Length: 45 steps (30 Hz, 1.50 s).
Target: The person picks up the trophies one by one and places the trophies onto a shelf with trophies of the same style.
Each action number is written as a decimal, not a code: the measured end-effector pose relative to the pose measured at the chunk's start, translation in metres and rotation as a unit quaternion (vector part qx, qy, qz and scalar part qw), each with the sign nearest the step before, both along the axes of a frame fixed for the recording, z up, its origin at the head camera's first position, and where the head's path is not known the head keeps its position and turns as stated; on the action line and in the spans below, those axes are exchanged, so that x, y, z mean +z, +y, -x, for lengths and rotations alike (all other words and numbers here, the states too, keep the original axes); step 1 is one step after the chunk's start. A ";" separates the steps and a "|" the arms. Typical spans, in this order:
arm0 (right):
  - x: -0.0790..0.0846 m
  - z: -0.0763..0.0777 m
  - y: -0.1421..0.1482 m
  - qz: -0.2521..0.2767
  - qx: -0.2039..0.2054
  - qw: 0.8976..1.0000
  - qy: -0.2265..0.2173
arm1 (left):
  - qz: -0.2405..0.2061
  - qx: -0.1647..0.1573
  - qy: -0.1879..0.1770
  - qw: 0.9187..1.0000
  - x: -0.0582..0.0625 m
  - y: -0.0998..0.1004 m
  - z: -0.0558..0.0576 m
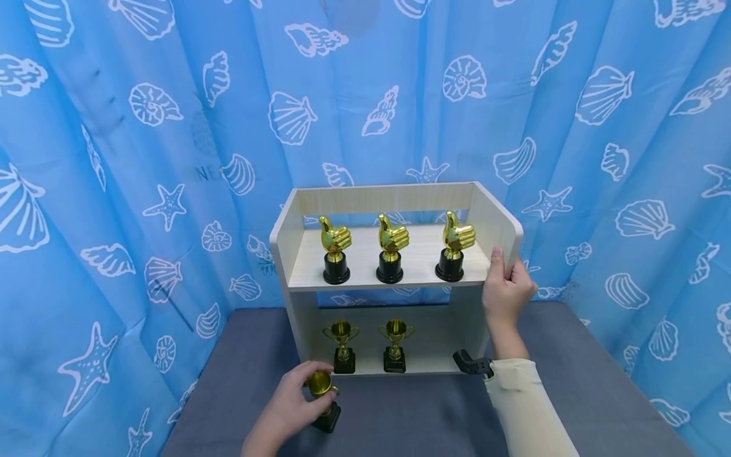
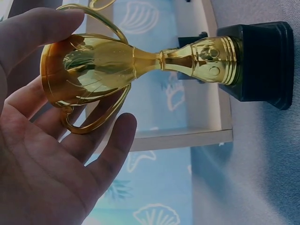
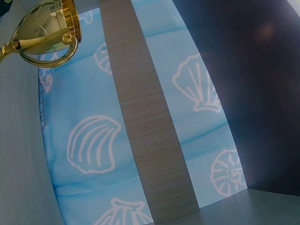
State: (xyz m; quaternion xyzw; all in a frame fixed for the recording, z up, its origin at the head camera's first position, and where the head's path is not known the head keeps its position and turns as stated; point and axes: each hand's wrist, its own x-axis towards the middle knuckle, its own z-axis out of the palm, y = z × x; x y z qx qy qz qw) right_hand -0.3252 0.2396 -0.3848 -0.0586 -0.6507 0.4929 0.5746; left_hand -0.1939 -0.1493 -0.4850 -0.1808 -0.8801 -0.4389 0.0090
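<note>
My left hand (image 1: 297, 403) holds a small gold trophy cup (image 2: 89, 70) with a black square base, in front of the shelf's lower left corner. In the left wrist view the thumb lies at one handle and fingers pass behind the bowl. Its base is close to the grey tabletop; whether they touch I cannot tell. With thumb inside and fingers outside, my right hand (image 1: 508, 292) grips the front edge of the right side panel of a pale wooden two-tier shelf (image 1: 388, 287). The right wrist view shows no part of that hand.
Three gold thumbs-up trophies (image 1: 390, 249) stand in a row on the upper tier. Two matching trophy cups (image 1: 395, 343) stand on the lower tier, at its left and middle. Grey cloth (image 1: 240, 355) covers the table, and a blue shell-patterned curtain (image 1: 365, 95) hangs behind.
</note>
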 end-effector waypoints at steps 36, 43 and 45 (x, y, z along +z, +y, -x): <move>0.000 -0.001 -0.001 0.001 0.004 1.000 -0.002 | -0.010 0.015 0.027 0.999 0.001 0.019 0.002; 0.001 0.000 -0.001 0.001 -0.002 1.000 0.001 | -0.019 0.006 0.021 1.000 0.002 0.030 0.002; 0.001 0.000 -0.001 0.002 -0.004 1.000 0.002 | -0.022 0.001 0.019 1.000 0.004 0.033 0.002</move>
